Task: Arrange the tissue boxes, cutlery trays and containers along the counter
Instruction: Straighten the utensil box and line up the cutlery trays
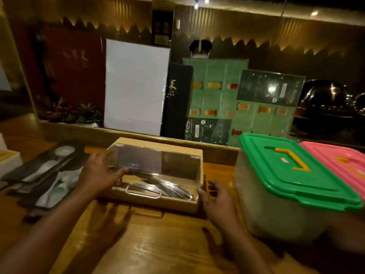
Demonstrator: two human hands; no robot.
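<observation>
Bracketing the cutlery tray (156, 175) on the counter (169, 244), I laid my left hand (100, 173) on its near-left corner, fingers spread, nearer than my open right hand (215, 198) hovering beside its right end; its long axis ran left-right.

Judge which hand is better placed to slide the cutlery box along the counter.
Left. The left hand already rests on the cutlery box at its left end; the right hand sits open beside its near right corner.

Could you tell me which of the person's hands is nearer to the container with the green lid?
Right. The right hand is at the cutlery box's right front corner, beside the green-lidded container; the left hand is on the box's far-left side.
</observation>
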